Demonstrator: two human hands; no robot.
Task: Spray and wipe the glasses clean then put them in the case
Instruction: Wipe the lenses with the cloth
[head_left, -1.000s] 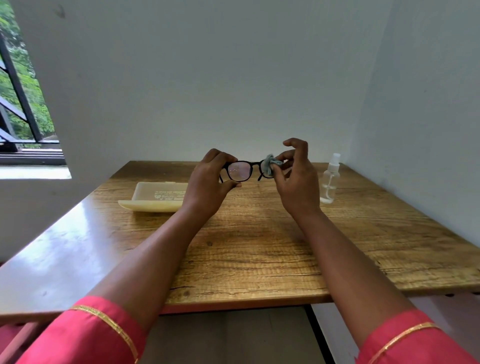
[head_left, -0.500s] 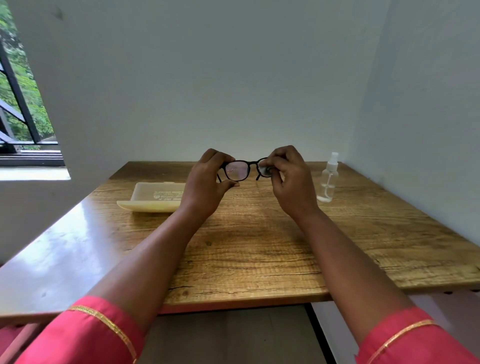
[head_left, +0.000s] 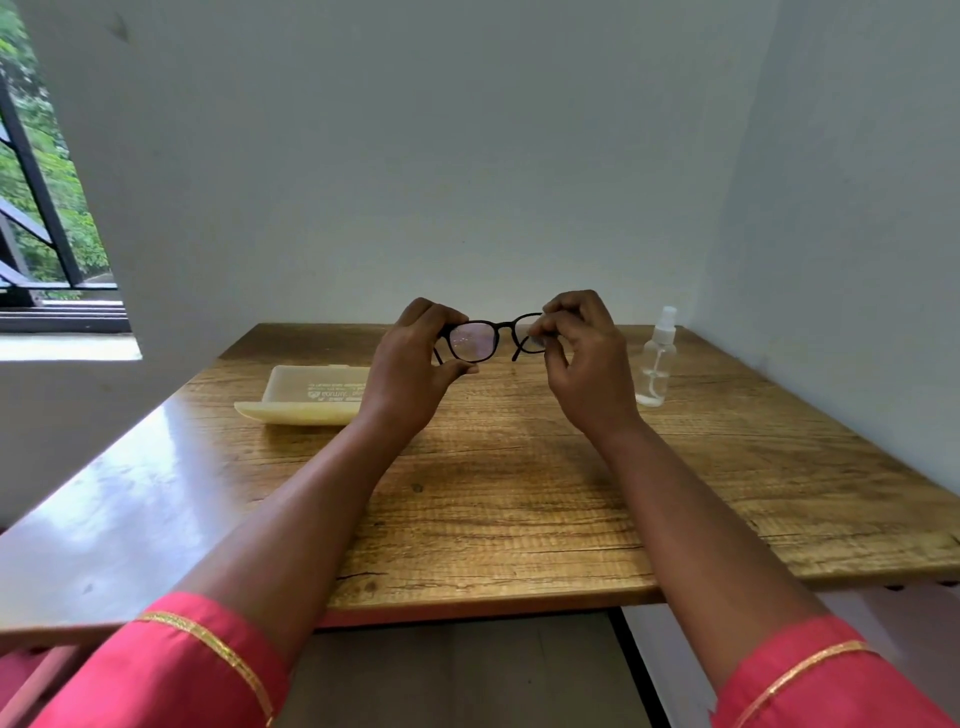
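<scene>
Against a corner of two pale walls, a wooden table (head_left: 519, 499) is set, its grain running crosswise and its left part glossy with window glare. A barred window (head_left: 47, 228) with greenery behind it is seen at far left. Black-framed glasses (head_left: 491, 340) are held above the far middle of the table. The left hand (head_left: 415, 371) is curled round the frame's left end, thumb below and fingers above. The right lens is pinched by the right hand (head_left: 584, 364), fingers bent; whether a cloth is held there cannot be told. An open cream case (head_left: 306, 397) lies on the table left of the hands. A clear spray bottle (head_left: 655, 358) stands upright near the right wall. Bare tabletop is noted between the hands and the near edge.
</scene>
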